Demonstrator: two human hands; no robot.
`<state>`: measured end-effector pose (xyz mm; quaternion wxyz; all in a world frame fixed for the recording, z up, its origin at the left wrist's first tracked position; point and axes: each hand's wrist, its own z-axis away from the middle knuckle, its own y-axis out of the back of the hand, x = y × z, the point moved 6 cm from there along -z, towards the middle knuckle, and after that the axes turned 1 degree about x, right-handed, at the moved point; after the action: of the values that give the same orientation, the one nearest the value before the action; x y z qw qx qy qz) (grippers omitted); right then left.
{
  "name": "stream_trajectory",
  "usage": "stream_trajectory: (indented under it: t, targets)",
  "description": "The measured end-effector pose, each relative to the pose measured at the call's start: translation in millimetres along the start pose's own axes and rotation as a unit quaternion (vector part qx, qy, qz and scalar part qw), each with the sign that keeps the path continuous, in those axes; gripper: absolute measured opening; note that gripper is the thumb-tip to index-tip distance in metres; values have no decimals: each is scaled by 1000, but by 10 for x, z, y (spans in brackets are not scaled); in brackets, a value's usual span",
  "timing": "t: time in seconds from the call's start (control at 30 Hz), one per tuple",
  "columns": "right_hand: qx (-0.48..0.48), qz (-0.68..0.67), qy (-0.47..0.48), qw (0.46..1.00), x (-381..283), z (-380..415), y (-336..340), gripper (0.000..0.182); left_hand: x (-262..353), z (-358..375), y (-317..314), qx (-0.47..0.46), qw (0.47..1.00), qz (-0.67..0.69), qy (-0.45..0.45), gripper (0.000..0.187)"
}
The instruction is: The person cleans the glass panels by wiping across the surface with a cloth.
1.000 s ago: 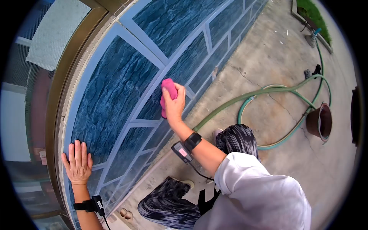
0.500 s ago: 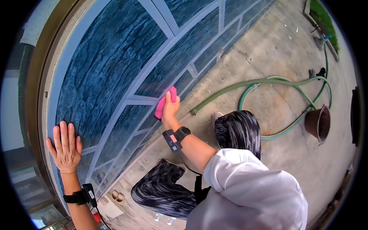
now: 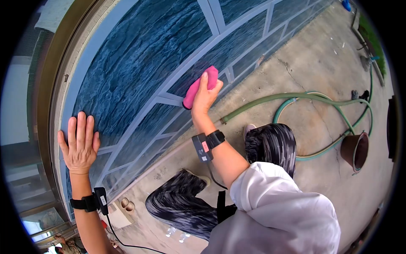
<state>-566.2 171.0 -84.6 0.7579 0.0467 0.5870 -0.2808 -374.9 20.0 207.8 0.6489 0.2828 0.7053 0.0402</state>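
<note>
My right hand [image 3: 204, 98] grips a pink cloth [image 3: 195, 92], bunched thick with a dark edge at its lower end. The cloth lies against a glossy blue wall panel [image 3: 139, 51] with a rippled, stone-like pattern and pale grey-blue strips. My left hand [image 3: 80, 146] rests flat on the panel's left border, fingers spread, holding nothing. Each wrist wears a black strap with a small box on it, and a cable runs from the left one. The palm side of my right hand is partly hidden.
A green hose [image 3: 270, 99] loops over the cracked concrete floor [image 3: 304, 178] at right, beside a brown bucket [image 3: 355, 151]. A pale pipe [image 3: 169, 154] runs along the wall's foot. Small brown round things [image 3: 127, 205] stand low left. A brown frame [image 3: 53, 76] borders the panel.
My right hand has moved the pink cloth up and to the right across the panel. The whole view has shifted a little; my left hand stays flat on the border.
</note>
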Motion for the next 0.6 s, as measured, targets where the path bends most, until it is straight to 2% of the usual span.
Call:
stream_trajectory:
  t: [0.07,0.13,0.17,0.3,0.4,0.47,0.53,0.6]
  targets:
    - [-110,41,-42,992,288,532,96,36,11,-4,7,8,1000,-5,6,47]
    - [-197,36,-40,979,237,793,114,35,9,-24,0,4,1000,-3,11,47]
    - [-210,25,-3,977,56,749,74,35,6,-37,5,3,1000,-1,14,47]
    - [-108,-34,91,989,-536,-116,-60,34,11,-29,11,-19,999,6,27,47]
    - [-41,-141,0,989,-333,-644,-88,39,23,-39,26,-11,1000,-3,25,47]
    - [26,-71,-20,997,57,-481,-39,48,9,-43,8,-9,1000,-2,28,46]
    - [29,18,-102,994,485,3,55,56,22,-32,9,-15,999,0,31,46]
    - [-18,33,-191,981,879,625,112,61,30,-46,5,-21,999,-2,35,46]
